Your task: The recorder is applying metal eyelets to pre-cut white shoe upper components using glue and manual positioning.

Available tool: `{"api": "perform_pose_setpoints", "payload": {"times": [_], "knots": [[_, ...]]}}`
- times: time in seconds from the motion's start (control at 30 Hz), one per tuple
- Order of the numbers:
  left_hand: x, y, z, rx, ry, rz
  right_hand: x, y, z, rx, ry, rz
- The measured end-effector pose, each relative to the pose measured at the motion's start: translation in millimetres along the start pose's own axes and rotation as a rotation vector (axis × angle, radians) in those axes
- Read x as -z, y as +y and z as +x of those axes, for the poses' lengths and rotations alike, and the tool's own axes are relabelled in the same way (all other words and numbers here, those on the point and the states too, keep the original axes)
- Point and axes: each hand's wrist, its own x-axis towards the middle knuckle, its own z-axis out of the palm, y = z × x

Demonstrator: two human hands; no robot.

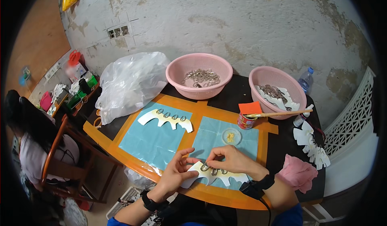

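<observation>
My left hand [174,173] steadies the left end of a white scalloped strip [236,177] with a yellowish upper edge, thumb on top of it. Several dark oval metal loops sit along that strip. One metal loop [204,167] at its left is pinched between the thumb and fingers of my right hand [231,160]. Farther left on the blue sheet lies a second scalloped strip [164,120], with several similar loops along its upper edge. Just beyond my right hand stands a small clear round dish [237,131] with yellow bits in it.
Two pink baskets [199,95] [264,70] hold metal pieces; white strips lie in the right one. A stick [282,113] rests across a red can [246,123]. Nearby are a white plastic bag [131,81], pink cloth [297,173] and bottle [306,80]. Someone sits at left [30,145].
</observation>
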Motion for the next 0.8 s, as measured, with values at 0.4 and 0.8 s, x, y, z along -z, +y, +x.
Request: {"api": "perform_pose_setpoints", "payload": {"times": [0.4, 0.8], "knots": [[-1.4, -3.2, -3.1, -0.058, -0.059, 0.002, -3.3, 0.5, -0.7, -0.002, 0.006, -0.04], [-6.5, -16.2, -2.7, -0.143, 0.039, 0.125, -8.0, -4.8, -0.7, -0.009, 0.028, -0.146]]}}
